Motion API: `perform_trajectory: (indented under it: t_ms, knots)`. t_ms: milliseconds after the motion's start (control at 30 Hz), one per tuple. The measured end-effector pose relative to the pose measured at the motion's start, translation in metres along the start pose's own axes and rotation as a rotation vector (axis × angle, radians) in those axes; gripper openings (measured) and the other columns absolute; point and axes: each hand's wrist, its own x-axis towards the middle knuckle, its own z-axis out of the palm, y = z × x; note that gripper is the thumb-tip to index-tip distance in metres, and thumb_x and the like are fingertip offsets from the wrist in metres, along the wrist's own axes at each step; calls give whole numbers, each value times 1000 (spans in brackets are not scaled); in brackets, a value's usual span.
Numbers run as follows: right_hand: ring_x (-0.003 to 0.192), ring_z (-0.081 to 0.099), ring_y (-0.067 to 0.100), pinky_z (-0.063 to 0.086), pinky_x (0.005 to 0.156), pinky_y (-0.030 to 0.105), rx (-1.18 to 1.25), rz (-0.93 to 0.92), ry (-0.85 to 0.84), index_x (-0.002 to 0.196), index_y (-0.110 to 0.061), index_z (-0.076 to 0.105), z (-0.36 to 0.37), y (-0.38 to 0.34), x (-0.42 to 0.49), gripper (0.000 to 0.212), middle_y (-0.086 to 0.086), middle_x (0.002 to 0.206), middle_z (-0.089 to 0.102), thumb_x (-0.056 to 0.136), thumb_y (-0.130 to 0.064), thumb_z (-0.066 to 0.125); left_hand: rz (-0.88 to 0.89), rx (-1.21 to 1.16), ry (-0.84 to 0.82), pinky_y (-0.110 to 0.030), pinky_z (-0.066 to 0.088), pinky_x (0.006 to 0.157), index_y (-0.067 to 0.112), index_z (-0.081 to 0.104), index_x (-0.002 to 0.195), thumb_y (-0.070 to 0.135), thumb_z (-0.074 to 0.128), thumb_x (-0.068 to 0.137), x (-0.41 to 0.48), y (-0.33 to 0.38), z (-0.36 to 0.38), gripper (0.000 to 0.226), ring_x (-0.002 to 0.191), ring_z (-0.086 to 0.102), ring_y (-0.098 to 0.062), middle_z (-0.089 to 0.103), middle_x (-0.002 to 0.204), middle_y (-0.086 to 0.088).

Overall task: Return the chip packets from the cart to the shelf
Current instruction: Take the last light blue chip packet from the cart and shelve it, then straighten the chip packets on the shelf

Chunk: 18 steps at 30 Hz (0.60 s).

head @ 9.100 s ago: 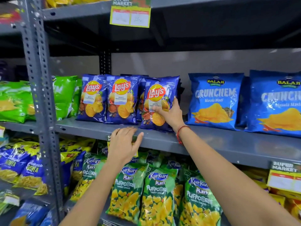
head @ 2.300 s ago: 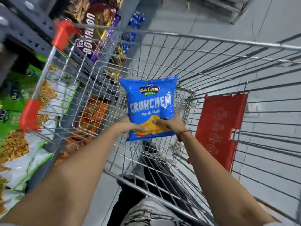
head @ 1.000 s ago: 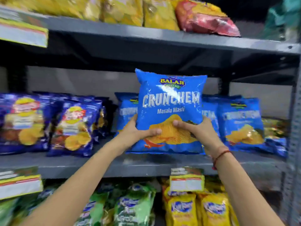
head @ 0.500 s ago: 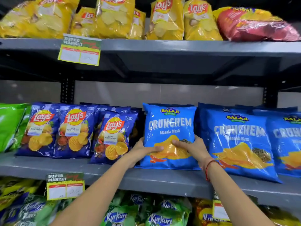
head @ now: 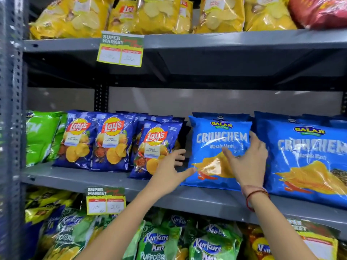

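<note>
Hands first: left hand [head: 170, 170] spread wide beside the Crunchem packet [head: 218, 152], right hand [head: 246, 158] fingers splayed flat on its front. Packet stands near the shelf [head: 112, 178] front edge, so I'd nudge it back level with the neighbouring packet [head: 308, 160].

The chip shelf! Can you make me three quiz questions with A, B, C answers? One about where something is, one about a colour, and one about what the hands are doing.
1. Where does the light blue chip bag stand?
A. On the top shelf
B. On the middle shelf, right of the dark blue chip bags
C. In a cart

2. What colour are the bags on the top shelf, mostly?
A. Yellow
B. Purple
C. White

3. What are the hands doing?
A. Both squeeze the bag shut
B. Both hang down out of view
C. Both are open at the light blue bag

Answers: B, it stands beside the dark blue ones; A, the yellow bags fill that row; C, the left hand and right hand show spread fingers.
</note>
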Motion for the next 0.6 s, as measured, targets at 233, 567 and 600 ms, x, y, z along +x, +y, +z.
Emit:
perform_trajectory:
  t_ms: [233,567,600]
  knots:
    - [106,55,22,41,88,26,272,-4,-447,133,-9,45,64,-64,-29,72,9,125,53,75,-35,76,146,404,303,-34,51,87,20,60,115,44,54,87,-45,-51,-68,38,101,58,-9,62,110,5]
    - [117,58,26,46,103,41,443,307,-606,131,-15,42,143,-84,-48,87,6,129,61,60,-39,86,5,705,294,-37,45,88,15,67,107,69,16,83,-62,-110,-94,78,97,64,-24,73,101,-4]
    - [115,59,26,47,102,44,459,306,-602,128,-16,46,147,-84,-49,86,5,127,62,57,-40,88,13,708,294,-37,44,86,18,68,105,71,11,84,-62,-111,-93,81,94,65,-22,73,97,-1]
